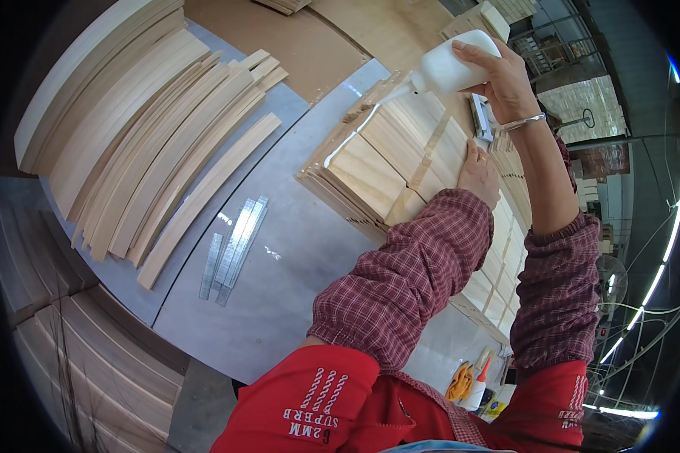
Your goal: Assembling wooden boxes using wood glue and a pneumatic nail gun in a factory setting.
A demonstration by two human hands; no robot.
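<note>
My right hand is raised at the far side of the table, fingers wrapped round a white squeeze glue bottle. The bottle is tipped, its nozzle pointing down to the left at a wooden panel's edge strip. A white bead of glue lies along that strip. Resting on the stacked wooden panels is my left hand, fingers laid on the wood to the right of the bead; some fingertips are hard to see. Next to both hands sits a silver and dark metal tool.
Long wooden strips lie piled at the left of the grey table. Several strips of staples rest mid-table. More panels extend to my right. A red-capped white bottle and an orange cloth are near my body.
</note>
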